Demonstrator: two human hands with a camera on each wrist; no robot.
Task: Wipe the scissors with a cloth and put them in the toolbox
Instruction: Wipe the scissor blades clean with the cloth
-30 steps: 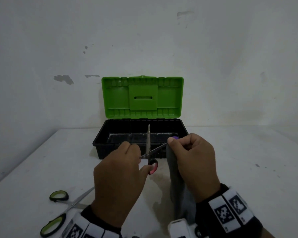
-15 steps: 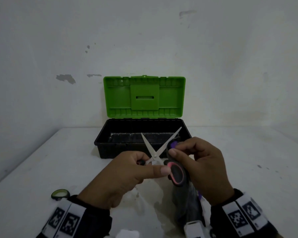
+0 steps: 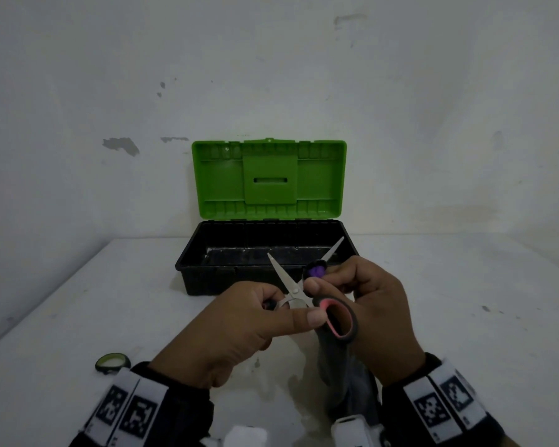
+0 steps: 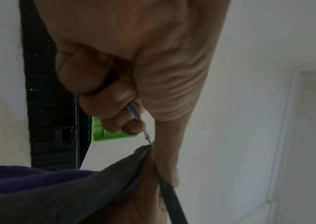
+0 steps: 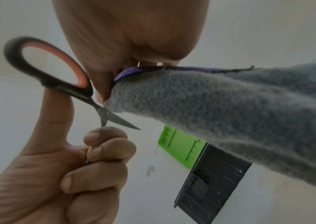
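Black-and-pink-handled scissors [image 3: 304,295] are held open in the air in front of the toolbox [image 3: 204,279], blades spread in a V. My left hand [image 3: 239,321] grips one handle in its curled fingers, thumb stretched along the other handle loop [image 5: 47,63]. My right hand [image 3: 368,304] pinches a grey and purple cloth [image 5: 230,109] around the right blade near the pivot. The rest of the cloth [image 3: 346,379] hangs down below that hand. The toolbox is black, with its green lid [image 3: 268,179] standing open against the wall.
A second pair of scissors with a green-lined handle loop [image 3: 113,363] lies on the white table [image 3: 465,317] at the near left, mostly hidden by my left sleeve. The wall rises right behind the toolbox.
The scissors went from upright with the blades nearly together to tilted with the blades spread wide. My left thumb now lies along the pink handle loop. Both hands drew slightly nearer.
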